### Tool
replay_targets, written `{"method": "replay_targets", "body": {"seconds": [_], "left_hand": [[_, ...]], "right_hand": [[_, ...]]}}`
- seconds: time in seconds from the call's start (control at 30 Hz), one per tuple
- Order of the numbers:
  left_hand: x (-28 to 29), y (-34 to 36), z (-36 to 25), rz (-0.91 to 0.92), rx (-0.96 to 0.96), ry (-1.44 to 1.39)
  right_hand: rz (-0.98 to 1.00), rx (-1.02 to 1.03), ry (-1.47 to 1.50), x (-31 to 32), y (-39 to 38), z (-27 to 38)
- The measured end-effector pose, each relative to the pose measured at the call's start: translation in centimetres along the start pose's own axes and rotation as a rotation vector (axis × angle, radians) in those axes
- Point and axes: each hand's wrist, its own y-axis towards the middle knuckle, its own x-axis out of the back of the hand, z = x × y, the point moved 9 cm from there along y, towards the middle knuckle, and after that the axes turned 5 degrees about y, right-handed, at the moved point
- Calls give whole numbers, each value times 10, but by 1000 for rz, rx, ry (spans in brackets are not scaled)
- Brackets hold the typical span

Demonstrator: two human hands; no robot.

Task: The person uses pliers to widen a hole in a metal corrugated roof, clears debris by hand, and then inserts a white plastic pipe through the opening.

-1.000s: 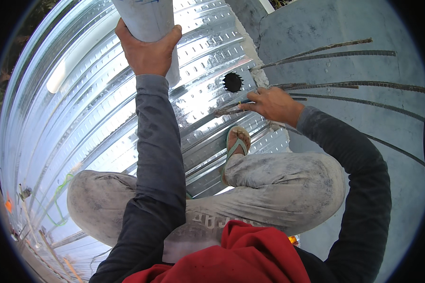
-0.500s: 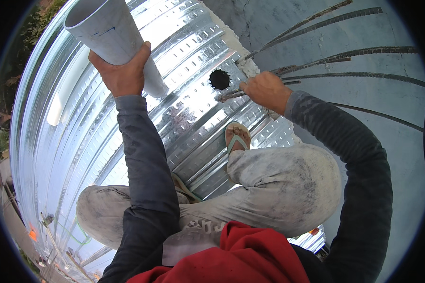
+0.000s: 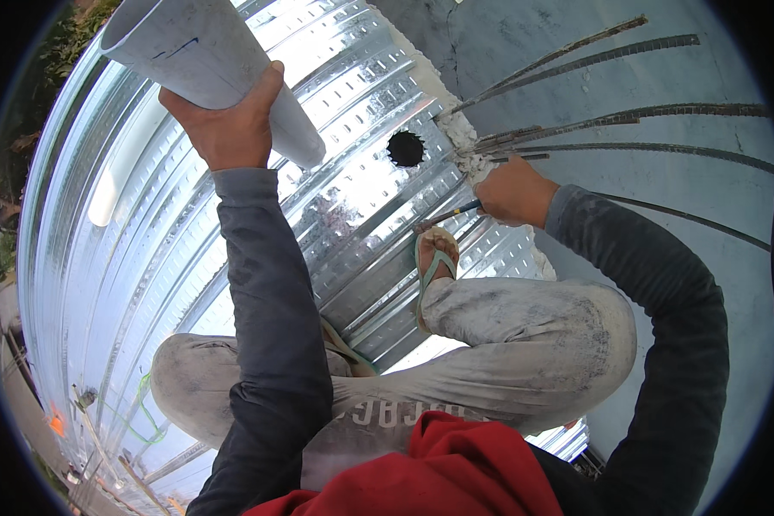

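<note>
My left hand [image 3: 228, 125] is wrapped round a wide white plastic pipe [image 3: 206, 64], fingers clamped on its wall, holding it tilted and lifted clear of the corrugated metal deck [image 3: 146, 258]; its lower end hangs just above the sheet, up-left of the round hole [image 3: 405, 149]. The hole sits near the deck's edge where it meets the grey concrete slab [image 3: 645, 69]. My right hand [image 3: 514, 191] is closed on a thin tool [image 3: 447, 215] with a blue-and-yellow grip, tip lying on the sheet just below the hole, beside my sandalled foot [image 3: 434, 262]. Bent rebar [image 3: 611, 112] runs across the slab from the deck's edge by the hole, one bar passing just past my right hand.
</note>
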Motion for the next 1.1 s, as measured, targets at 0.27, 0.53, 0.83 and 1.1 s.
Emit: {"method": "replay_targets", "body": {"seconds": [0.27, 0.53, 0.83, 1.1], "left_hand": [[-42, 15, -19, 371, -72, -19], [-60, -12, 18, 319, -13, -176], [-97, -19, -5, 393, -178, 5], [-96, -13, -9, 387, -166, 106]], "right_hand": [[-317, -674, 1768, -164, -15, 23], [-1205, -1088, 2376, -186, 122, 123], [-1320, -1377, 1808, -157, 155, 112], [-1114, -1370, 1715, -157, 128, 88]]}}
